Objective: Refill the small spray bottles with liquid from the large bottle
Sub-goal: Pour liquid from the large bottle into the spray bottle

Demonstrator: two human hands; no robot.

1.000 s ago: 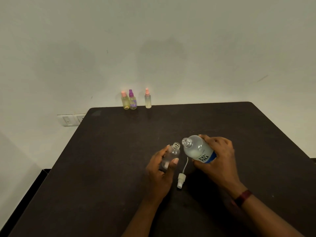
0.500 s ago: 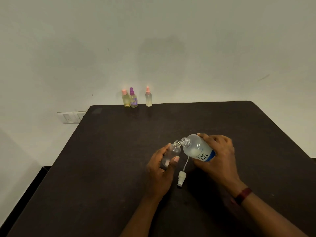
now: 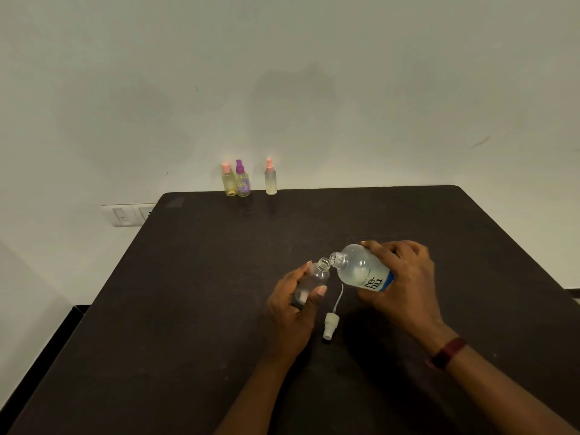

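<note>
My left hand [image 3: 290, 306] grips a small clear bottle [image 3: 314, 279] with its neck open and tilted to the right. My right hand [image 3: 405, 284] holds the large clear bottle [image 3: 361, 268] with a blue label, tipped left so its open mouth touches the small bottle's mouth. The white spray cap [image 3: 331, 328] with its thin tube lies on the dark table [image 3: 188, 309] between my hands. Three small spray bottles stand at the table's far edge: a yellow one with a pink cap [image 3: 229, 180], a purple one [image 3: 242, 180] and a clear one with a pink cap [image 3: 270, 178].
The table stands against a pale wall. A white switch plate [image 3: 127, 214] is on the wall beside the table's far left corner. A dark red band [image 3: 447, 353] is on my right wrist.
My right hand has tipped the large bottle further left until its mouth meets the small bottle's mouth. My left hand keeps the small bottle in about the same place.
</note>
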